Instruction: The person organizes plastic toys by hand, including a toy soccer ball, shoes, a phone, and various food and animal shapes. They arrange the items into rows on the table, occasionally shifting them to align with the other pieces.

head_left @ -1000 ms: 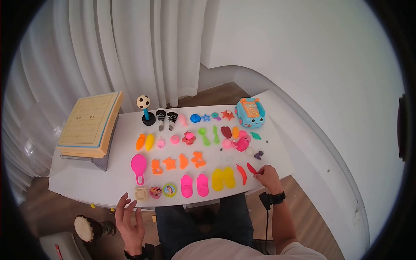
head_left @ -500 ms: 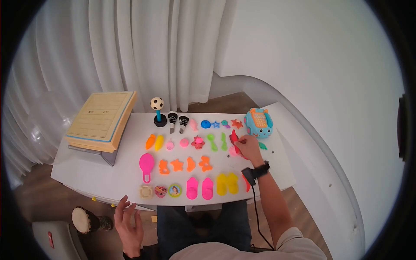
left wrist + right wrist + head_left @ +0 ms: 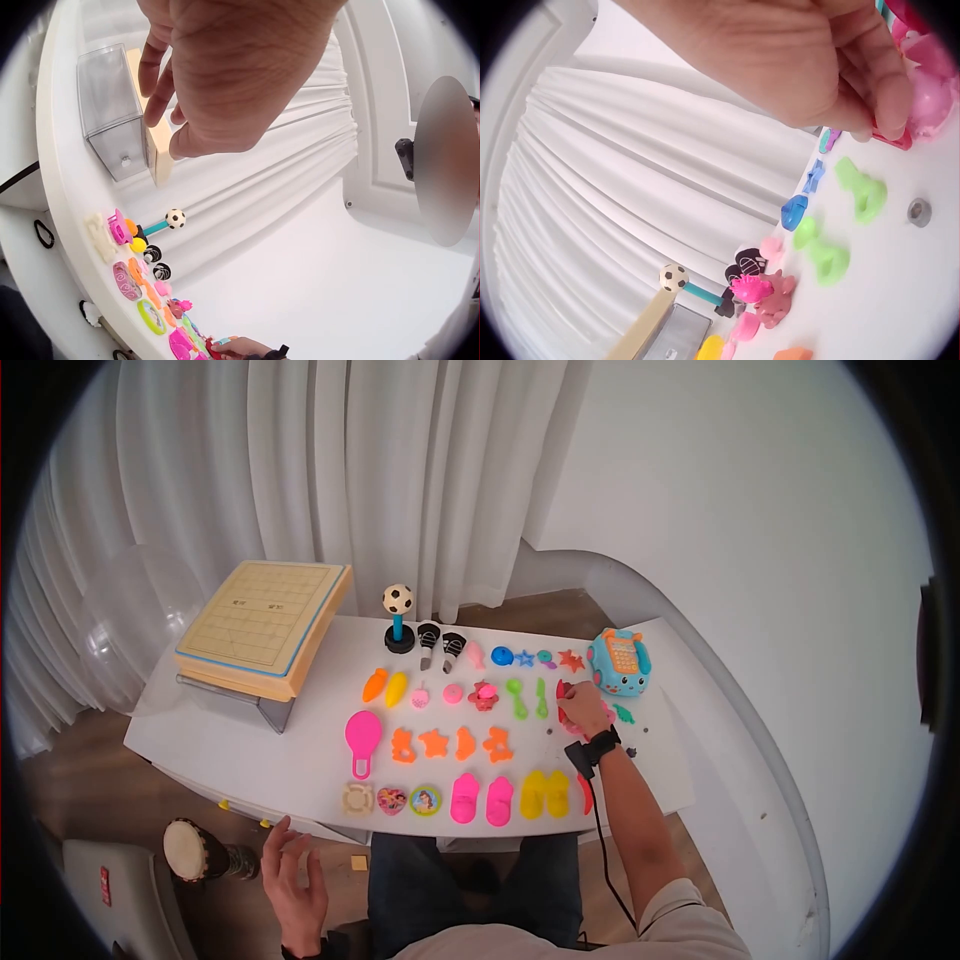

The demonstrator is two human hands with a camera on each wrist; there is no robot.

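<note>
My right hand [image 3: 587,710] is over the right part of the table, pinching a slim red toy [image 3: 894,136] between thumb and fingers, close to the tabletop. Fingers cover most of it. Pink toys [image 3: 931,101] lie right beside the fingertips, partly hidden by the hand in the head view. Left of the hand are a green toy spoon [image 3: 517,698] and a slim green toy [image 3: 541,698]. A red chili pepper toy [image 3: 585,794] is partly covered by the right wrist gear. Off the table's front edge, my left hand [image 3: 296,885] is held with relaxed fingers, holding nothing.
Behind the right hand stands a blue toy telephone [image 3: 620,662]. Orange shapes [image 3: 434,743], pink slippers [image 3: 465,798] and yellow slippers [image 3: 545,795] lie in rows. A soccer ball on a stand [image 3: 398,600] and a tilted board [image 3: 265,620] rise at the back and left.
My right hand has carried the slim red toy from the front right edge back toward the pink toys. My left hand stays off the front edge. The head view has shifted.
</note>
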